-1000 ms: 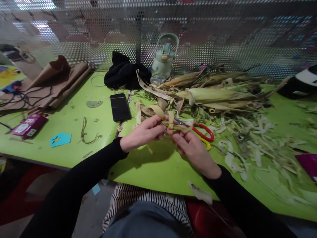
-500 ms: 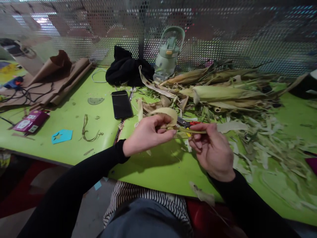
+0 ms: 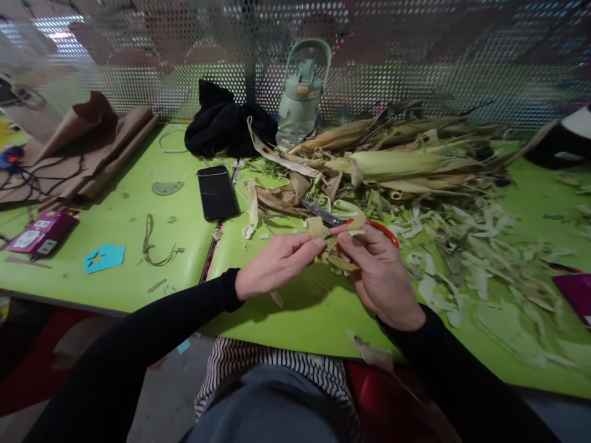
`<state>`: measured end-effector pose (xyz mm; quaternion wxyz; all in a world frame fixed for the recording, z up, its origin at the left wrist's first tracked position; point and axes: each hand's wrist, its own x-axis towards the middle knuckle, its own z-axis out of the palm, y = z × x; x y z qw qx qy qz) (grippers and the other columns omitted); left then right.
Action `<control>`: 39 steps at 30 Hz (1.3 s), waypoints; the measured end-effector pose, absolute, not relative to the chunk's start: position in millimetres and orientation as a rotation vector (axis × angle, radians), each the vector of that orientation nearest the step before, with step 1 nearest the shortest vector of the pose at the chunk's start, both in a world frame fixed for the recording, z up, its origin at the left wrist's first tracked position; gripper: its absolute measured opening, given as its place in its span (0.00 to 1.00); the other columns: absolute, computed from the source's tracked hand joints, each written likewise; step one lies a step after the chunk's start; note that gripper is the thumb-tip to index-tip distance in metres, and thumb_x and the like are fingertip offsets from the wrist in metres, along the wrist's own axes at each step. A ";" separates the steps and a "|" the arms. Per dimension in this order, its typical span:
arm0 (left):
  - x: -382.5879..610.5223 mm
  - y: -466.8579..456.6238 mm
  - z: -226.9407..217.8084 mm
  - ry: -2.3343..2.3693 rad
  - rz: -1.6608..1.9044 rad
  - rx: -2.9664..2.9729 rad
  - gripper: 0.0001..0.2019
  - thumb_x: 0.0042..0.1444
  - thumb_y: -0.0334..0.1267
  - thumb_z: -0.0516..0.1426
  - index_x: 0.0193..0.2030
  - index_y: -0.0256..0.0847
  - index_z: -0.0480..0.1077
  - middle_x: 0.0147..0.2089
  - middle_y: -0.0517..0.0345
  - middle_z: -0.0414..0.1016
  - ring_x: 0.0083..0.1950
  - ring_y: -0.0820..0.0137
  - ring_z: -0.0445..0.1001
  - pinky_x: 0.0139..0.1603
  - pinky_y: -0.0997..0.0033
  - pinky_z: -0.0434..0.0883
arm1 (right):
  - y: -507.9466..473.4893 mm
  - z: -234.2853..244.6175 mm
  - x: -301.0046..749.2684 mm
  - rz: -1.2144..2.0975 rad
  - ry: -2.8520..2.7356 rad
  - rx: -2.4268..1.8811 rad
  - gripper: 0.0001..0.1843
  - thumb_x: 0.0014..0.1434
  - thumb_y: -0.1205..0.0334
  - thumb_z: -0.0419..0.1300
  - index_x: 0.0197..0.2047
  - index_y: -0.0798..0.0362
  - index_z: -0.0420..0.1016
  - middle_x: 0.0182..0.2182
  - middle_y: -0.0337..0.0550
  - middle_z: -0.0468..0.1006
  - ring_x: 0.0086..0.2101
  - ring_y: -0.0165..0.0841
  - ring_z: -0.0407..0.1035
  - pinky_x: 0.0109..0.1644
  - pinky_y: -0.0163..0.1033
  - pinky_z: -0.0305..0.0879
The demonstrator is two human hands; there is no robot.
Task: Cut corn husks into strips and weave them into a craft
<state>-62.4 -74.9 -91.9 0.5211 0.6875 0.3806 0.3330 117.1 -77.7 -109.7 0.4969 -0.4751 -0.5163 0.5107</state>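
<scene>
Between my hands, just above the green table [image 3: 265, 320], is a pale corn husk strip [image 3: 340, 263]. My left hand [image 3: 281, 258] pinches it with thumb and fingertips, and a short curl stands up above the fingers. From the other side, my right hand [image 3: 376, 271] is closed on the strip with thumb and forefinger. Some of the husk hangs folded below the fingertips; how it is twisted or joined there I cannot make out. Behind the right hand lie scissors [image 3: 323, 213] with dark blades and red handles, partly covered by a curled husk piece.
A heap of corn husks [image 3: 401, 166] fills the back right, with shredded strips [image 3: 489, 264] before it. Further left are a phone [image 3: 218, 194], black cloth [image 3: 226, 126], a green bottle [image 3: 300, 101], brown paper [image 3: 83, 147], a purple box [image 3: 44, 232] and a blue tag [image 3: 104, 258].
My hands have drawn closer together on the husk strip. The wide loop over my left hand has shrunk to short curls, and more of the scissors shows. The view has shifted slightly right.
</scene>
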 end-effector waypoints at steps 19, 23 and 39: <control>-53.7 -66.1 -119.2 0.934 1.022 1.301 0.11 0.66 0.42 0.55 0.37 0.37 0.68 0.33 0.59 0.75 0.28 0.78 0.70 0.31 0.77 0.70 | -78.0 -102.7 131.1 -0.282 -2.106 -1.277 0.15 0.61 0.55 0.64 0.51 0.48 0.76 0.49 0.53 0.80 0.50 0.53 0.71 0.53 0.58 0.63; -55.6 -63.5 -112.5 0.926 1.036 1.117 0.10 0.68 0.41 0.53 0.39 0.37 0.66 0.33 0.60 0.75 0.30 0.78 0.71 0.33 0.77 0.71 | -87.7 -98.8 134.4 -0.450 -1.955 -1.004 0.18 0.59 0.64 0.65 0.53 0.44 0.73 0.43 0.48 0.81 0.45 0.48 0.74 0.48 0.53 0.67; -52.1 -70.2 -113.4 0.976 0.938 1.397 0.13 0.71 0.40 0.49 0.34 0.39 0.64 0.28 0.64 0.62 0.26 0.77 0.58 0.27 0.75 0.58 | -78.9 -105.6 119.1 0.968 -1.732 -1.385 0.19 0.67 0.41 0.53 0.37 0.48 0.66 0.22 0.32 0.64 0.22 0.28 0.58 0.25 0.36 0.54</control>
